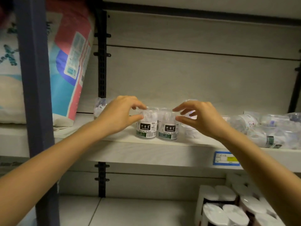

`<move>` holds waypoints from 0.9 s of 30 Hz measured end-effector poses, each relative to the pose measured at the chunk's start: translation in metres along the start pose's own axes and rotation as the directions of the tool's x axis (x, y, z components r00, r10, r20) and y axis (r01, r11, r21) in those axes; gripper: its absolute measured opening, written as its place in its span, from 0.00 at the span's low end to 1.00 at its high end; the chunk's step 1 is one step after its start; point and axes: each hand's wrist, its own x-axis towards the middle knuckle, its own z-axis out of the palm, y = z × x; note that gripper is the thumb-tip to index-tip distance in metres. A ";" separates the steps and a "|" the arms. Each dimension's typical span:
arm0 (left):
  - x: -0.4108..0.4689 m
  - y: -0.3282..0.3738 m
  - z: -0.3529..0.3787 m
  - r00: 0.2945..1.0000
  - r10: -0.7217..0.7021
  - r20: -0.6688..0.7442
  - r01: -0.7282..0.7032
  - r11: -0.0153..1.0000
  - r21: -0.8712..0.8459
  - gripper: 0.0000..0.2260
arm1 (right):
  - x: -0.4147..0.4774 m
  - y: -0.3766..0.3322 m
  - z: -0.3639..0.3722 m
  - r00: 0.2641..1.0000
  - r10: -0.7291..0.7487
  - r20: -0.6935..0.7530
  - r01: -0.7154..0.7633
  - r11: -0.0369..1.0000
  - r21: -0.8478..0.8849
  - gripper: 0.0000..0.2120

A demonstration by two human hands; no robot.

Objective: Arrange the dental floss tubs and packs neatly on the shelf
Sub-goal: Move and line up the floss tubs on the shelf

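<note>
Two dental floss tubs stood upright and touching each other, side by side near the front edge of the shelf (146,149), their printed labels and barcodes facing out. The left tub (147,128) was pinched at its clear lid by the left hand (120,113), thumb on the side wall and forefinger curled over the rim. The right tub (168,130) was held the same way by the right hand (200,118), thumb against the upper wall and forefinger on the lid edge, while its other fingers were raised and fanned apart. The tubs sat between the two hands, fingertips of both pointing inward at them.

Just below the right hand's palm lay another clear tub (189,133) with white contents; how it lay could not be told. Beyond the right wrist, further along the shelf, a loose pile of clear packs (268,129) lay on their sides, jumbled against one another. Behind the left hand, at the back corner, one more clear pack (100,105) showed partly.

Under the right forearm a blue price tag (226,158) with a yellow patch was fixed to the shelf's front edge. Outward of the left arm stood a dark post (34,79), and past it a big pink and blue bag (71,62) leaned on the neighbouring shelf. Below the right arm, on the lower level, white wrapped rolls (228,209) were stacked.
</note>
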 end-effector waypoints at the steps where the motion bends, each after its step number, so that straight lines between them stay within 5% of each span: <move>1: 0.002 -0.001 0.002 1.000 -0.002 -0.020 0.002 1.000 0.004 0.12 | 0.002 0.000 0.004 1.000 0.000 -0.026 0.000 1.000 -0.003 0.12; 11: 0.016 -0.009 0.010 0.995 -0.089 -0.034 0.089 0.996 0.008 0.12 | 0.020 0.005 0.020 0.999 0.029 -0.041 -0.030 0.999 -0.023 0.12; 18: 0.014 0.000 0.010 0.994 -0.095 -0.053 0.103 0.978 0.180 0.18 | -0.016 0.001 -0.003 0.994 0.071 -0.082 -0.077 0.995 -0.065 0.17; 22: -0.004 0.032 0.013 0.976 -0.032 -0.214 0.045 0.997 0.056 0.05 | -0.069 0.009 -0.023 0.991 0.086 -0.104 -0.082 0.996 0.040 0.05; 27: -0.027 0.074 0.032 0.993 -0.082 -0.087 0.073 0.992 -0.107 0.12 | -0.122 0.031 -0.031 0.999 0.037 0.024 -0.039 0.992 0.121 0.03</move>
